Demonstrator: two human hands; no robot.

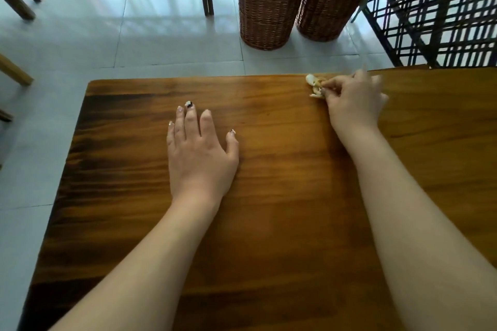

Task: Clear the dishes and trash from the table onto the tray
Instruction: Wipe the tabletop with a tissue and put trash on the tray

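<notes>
Wooden table (269, 196), seen from above. Left hand (200, 150) lies flat on the tabletop near the middle, palm down, fingers straight and slightly spread, holding nothing. Right hand (352, 105) is reached out to the far edge of the table, fingers curled, pinching a small crumpled scrap of trash (314, 86), whitish with yellow-brown bits; exact material can't be told. The scrap sits at the fingertips of the right hand, touching them, right by the table's far edge; whether it's lifted or resting on the wood can't be told. It's well apart from the left hand, off to that hand's right and farther away. The right hand's outer fingers are a bit blurred. Two tall wicker baskets (265, 8) stand on the pale tiled floor (80, 43) beyond the table, side by side. Dark lattice screens (435, 8) behind and to the right.
</notes>
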